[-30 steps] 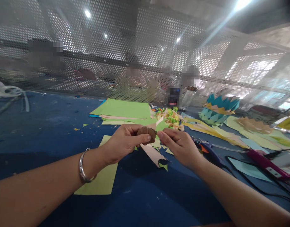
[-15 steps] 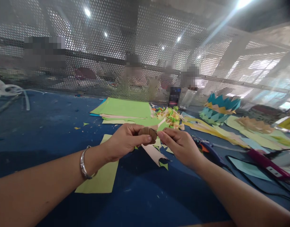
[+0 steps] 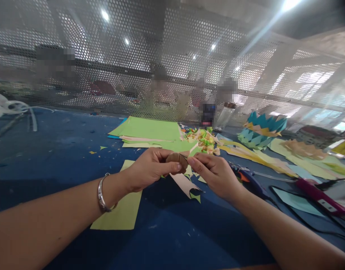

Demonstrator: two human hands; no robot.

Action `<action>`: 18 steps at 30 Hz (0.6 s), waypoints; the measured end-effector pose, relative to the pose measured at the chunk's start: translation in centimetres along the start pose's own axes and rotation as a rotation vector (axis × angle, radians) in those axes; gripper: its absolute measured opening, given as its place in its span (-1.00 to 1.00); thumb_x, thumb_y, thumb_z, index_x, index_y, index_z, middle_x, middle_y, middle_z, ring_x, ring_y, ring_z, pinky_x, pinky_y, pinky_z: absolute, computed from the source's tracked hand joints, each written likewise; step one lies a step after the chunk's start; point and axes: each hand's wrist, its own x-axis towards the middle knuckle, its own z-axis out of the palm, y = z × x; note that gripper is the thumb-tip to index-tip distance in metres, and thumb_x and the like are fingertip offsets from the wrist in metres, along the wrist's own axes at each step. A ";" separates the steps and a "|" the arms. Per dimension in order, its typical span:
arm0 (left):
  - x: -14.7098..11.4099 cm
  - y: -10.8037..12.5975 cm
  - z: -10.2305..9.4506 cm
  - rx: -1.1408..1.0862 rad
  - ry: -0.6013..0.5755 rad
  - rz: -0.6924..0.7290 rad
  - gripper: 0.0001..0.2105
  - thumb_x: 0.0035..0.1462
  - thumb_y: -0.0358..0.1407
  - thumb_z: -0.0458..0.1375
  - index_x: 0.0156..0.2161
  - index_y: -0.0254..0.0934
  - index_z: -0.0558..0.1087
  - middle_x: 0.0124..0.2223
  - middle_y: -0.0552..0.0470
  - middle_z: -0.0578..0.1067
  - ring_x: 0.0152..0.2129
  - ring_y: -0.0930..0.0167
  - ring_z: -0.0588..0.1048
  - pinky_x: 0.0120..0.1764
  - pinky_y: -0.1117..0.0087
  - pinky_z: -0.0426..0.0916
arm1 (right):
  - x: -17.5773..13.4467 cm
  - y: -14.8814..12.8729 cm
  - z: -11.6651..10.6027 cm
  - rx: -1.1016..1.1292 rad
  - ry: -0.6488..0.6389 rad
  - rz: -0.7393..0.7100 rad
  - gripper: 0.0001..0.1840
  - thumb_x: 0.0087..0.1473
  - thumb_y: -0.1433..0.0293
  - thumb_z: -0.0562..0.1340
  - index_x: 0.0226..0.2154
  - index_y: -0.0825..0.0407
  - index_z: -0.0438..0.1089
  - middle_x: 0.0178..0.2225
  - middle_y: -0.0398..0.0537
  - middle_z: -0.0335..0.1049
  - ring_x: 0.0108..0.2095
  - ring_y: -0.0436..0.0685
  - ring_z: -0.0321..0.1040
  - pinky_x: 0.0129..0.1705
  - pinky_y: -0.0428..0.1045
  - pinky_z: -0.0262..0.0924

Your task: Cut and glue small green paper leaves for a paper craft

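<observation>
My left hand (image 3: 149,168) is closed around a small brown disc (image 3: 176,159), perhaps cardboard, with the thumb laid across its face. A line crosses the disc near its right side. Close to the disc's right edge, the thumb and fingers of my right hand (image 3: 214,172) are pinched together; what they grip is too small to make out. A narrow pale strip (image 3: 193,149) shows just above the fingertips. Below the hands lies a pale pink paper piece (image 3: 183,185) with curved cut-outs. Under my left wrist is a yellow-green paper sheet (image 3: 118,215).
Green paper sheets (image 3: 149,127) are stacked behind the hands, beside a heap of curled paper scraps (image 3: 207,138). To the right are a glue gun (image 3: 251,182), a magenta power strip (image 3: 320,197) with cords, and a teal zigzag paper ring (image 3: 256,137). Perforated metal (image 3: 118,75) stands behind the table.
The disc is turned slightly and shows a little more of its face. Both hands keep nearly the same place and grip; the whole view has shifted very slightly.
</observation>
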 end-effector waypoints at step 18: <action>-0.1 0.3 -0.3 0.053 -0.098 -0.006 -0.85 0.14 -0.26 0.26 -0.34 -0.32 0.57 -0.43 0.08 0.42 -0.55 0.56 0.16 -0.54 0.51 -0.04 | 0.0 -0.1 0.0 -0.026 -0.030 0.002 -0.49 0.31 0.05 0.06 -0.54 0.02 0.18 -0.56 -0.23 0.03 -0.52 -0.03 0.00 -0.47 -0.05 -0.10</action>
